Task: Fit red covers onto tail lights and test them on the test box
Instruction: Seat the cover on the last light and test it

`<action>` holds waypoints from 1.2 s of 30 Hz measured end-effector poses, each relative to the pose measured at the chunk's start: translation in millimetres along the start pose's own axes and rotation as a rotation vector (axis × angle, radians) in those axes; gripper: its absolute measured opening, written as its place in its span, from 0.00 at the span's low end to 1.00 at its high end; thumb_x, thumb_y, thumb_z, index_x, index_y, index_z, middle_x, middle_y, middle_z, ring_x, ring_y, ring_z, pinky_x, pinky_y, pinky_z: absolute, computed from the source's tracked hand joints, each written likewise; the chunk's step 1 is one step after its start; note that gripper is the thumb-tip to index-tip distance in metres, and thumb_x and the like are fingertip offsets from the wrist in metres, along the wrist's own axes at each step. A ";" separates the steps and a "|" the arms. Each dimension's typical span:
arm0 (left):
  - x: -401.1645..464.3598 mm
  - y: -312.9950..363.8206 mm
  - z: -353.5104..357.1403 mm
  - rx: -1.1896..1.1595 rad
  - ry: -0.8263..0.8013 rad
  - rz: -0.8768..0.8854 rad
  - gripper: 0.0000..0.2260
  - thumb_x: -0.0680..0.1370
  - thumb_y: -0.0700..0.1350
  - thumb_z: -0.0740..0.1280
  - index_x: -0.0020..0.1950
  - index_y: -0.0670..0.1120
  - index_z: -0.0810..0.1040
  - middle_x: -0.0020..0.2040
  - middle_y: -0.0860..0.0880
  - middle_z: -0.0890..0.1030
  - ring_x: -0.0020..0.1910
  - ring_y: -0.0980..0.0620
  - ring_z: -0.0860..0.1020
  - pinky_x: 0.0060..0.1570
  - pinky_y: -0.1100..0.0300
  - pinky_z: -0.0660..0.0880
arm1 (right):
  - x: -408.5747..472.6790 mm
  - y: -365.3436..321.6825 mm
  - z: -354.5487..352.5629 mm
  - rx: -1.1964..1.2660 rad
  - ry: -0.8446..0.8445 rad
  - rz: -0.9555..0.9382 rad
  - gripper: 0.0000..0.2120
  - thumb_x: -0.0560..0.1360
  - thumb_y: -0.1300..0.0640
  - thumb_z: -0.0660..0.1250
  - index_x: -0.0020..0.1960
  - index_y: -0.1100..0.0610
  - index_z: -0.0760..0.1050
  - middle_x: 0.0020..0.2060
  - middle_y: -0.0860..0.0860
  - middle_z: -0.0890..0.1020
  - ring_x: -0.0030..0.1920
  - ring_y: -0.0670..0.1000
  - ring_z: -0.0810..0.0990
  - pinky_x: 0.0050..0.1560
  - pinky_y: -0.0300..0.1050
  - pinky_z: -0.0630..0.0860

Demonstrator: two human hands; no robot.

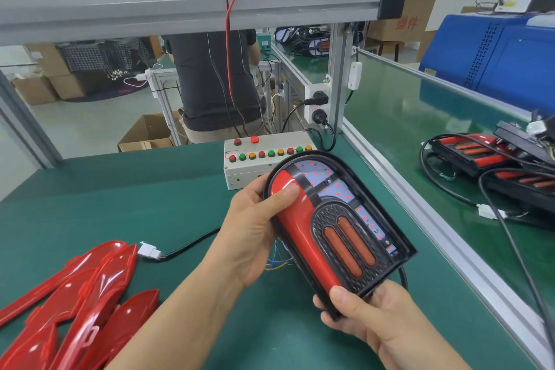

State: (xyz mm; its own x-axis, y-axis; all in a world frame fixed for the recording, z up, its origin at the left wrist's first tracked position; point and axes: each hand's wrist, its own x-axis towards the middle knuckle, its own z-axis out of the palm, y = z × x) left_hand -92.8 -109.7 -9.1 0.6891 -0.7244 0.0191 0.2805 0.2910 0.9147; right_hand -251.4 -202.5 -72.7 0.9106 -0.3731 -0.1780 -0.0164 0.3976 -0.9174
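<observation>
Tail light (pixel 345 228) held above tabletop (pixel 135 204), both hands gripping. L hand (pixel 255 228) thumb pressing red cover (pixel 300 228); R hand (pixel 369 318) pinching bottom edge. Test box (pixel 255 159) just behind.

At centre right of the frame, both hands hold a tail light (pixel 345 225) tilted above the green table (pixel 150 204). The left hand (pixel 252 228) grips its upper left edge, thumb pressed on a red cover (pixel 303 231) lying along the light's left side. The right hand (pixel 369 318) grips the lower end, thumb on the cover's lower tip. Small red dots glow on the light's pale board. Just behind it stands the test box (pixel 264 159) with its row of coloured buttons. Loose covers (pixel 75 303) lie heaped at lower left, a white plug (pixel 149 250) just beside them. More lights (pixel 492 159) lie at right. A person (pixel 210 84) stands at upper centre.
</observation>
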 end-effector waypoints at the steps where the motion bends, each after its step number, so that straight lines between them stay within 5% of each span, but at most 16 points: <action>1: -0.1 -0.3 0.1 -0.007 0.011 -0.012 0.18 0.68 0.45 0.70 0.57 0.41 0.80 0.49 0.43 0.84 0.42 0.51 0.82 0.43 0.59 0.80 | -0.1 -0.8 -0.3 -0.005 -0.004 -0.008 0.34 0.45 0.47 0.86 0.49 0.56 0.85 0.44 0.62 0.85 0.43 0.57 0.85 0.40 0.45 0.81; 4: 1.8 -1.1 1.9 -0.063 0.097 -0.080 0.14 0.69 0.48 0.69 0.53 0.44 0.81 0.46 0.47 0.83 0.39 0.53 0.81 0.41 0.59 0.79 | 0.4 -1.1 -2.0 0.000 -0.004 -0.013 0.19 0.57 0.56 0.79 0.47 0.58 0.85 0.44 0.63 0.85 0.43 0.58 0.85 0.40 0.44 0.81; 8: 6.8 -1.8 7.3 -0.132 0.281 -0.159 0.09 0.77 0.48 0.65 0.48 0.45 0.82 0.43 0.47 0.84 0.36 0.52 0.82 0.37 0.59 0.80 | 0.2 3.3 -1.1 -0.009 0.024 0.013 0.16 0.58 0.62 0.75 0.45 0.62 0.84 0.42 0.63 0.85 0.41 0.57 0.85 0.38 0.44 0.81; 14: 5.9 -1.8 3.8 -0.109 0.204 -0.150 0.28 0.82 0.56 0.52 0.32 0.50 0.84 0.38 0.49 0.84 0.34 0.53 0.81 0.40 0.55 0.75 | 1.0 4.0 -4.1 -0.011 0.057 0.012 0.20 0.58 0.61 0.75 0.50 0.64 0.81 0.43 0.63 0.85 0.42 0.58 0.85 0.38 0.46 0.82; 18: 4.1 -1.5 1.3 -0.069 0.092 -0.149 0.24 0.79 0.61 0.55 0.50 0.47 0.84 0.50 0.45 0.84 0.46 0.51 0.83 0.48 0.54 0.76 | 1.0 4.5 -5.7 -0.020 0.052 0.025 0.23 0.58 0.59 0.77 0.52 0.64 0.81 0.44 0.63 0.85 0.43 0.57 0.85 0.39 0.45 0.81; 20: 1.6 -2.2 1.6 -0.029 0.031 -0.106 0.17 0.76 0.56 0.63 0.54 0.47 0.83 0.52 0.46 0.84 0.47 0.52 0.82 0.47 0.56 0.78 | 1.8 4.6 -5.0 -0.039 0.045 0.021 0.28 0.55 0.53 0.82 0.51 0.63 0.83 0.44 0.61 0.85 0.43 0.56 0.85 0.40 0.45 0.81; 23: -1.4 -2.2 1.4 -0.008 -0.022 -0.034 0.15 0.69 0.44 0.69 0.55 0.46 0.81 0.51 0.45 0.84 0.45 0.52 0.82 0.44 0.59 0.80 | 1.6 3.4 -3.5 -0.039 0.047 0.006 0.25 0.54 0.52 0.82 0.49 0.60 0.84 0.43 0.61 0.85 0.43 0.56 0.85 0.39 0.44 0.81; 27: -1.2 -2.5 -1.4 -0.003 0.008 -0.081 0.16 0.67 0.44 0.69 0.54 0.44 0.81 0.48 0.46 0.84 0.40 0.52 0.82 0.37 0.59 0.79 | -2.3 1.1 -0.8 -0.022 0.012 0.005 0.16 0.60 0.56 0.78 0.47 0.55 0.85 0.43 0.61 0.85 0.42 0.55 0.85 0.40 0.44 0.81; 36: 5.2 -5.9 -5.2 0.026 0.154 -0.153 0.08 0.78 0.44 0.63 0.49 0.42 0.80 0.37 0.48 0.83 0.32 0.53 0.81 0.34 0.60 0.79 | -9.1 -1.1 3.1 -0.043 -0.051 0.053 0.37 0.42 0.43 0.86 0.49 0.52 0.85 0.44 0.58 0.85 0.44 0.55 0.85 0.41 0.44 0.81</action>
State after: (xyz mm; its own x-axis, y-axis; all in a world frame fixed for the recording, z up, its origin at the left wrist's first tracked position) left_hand -87.4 -111.9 -16.4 0.7344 -0.6541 -0.1812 0.3739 0.1671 0.9123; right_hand -258.4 -196.9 -69.0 0.9277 -0.3090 -0.2096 -0.0820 0.3790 -0.9217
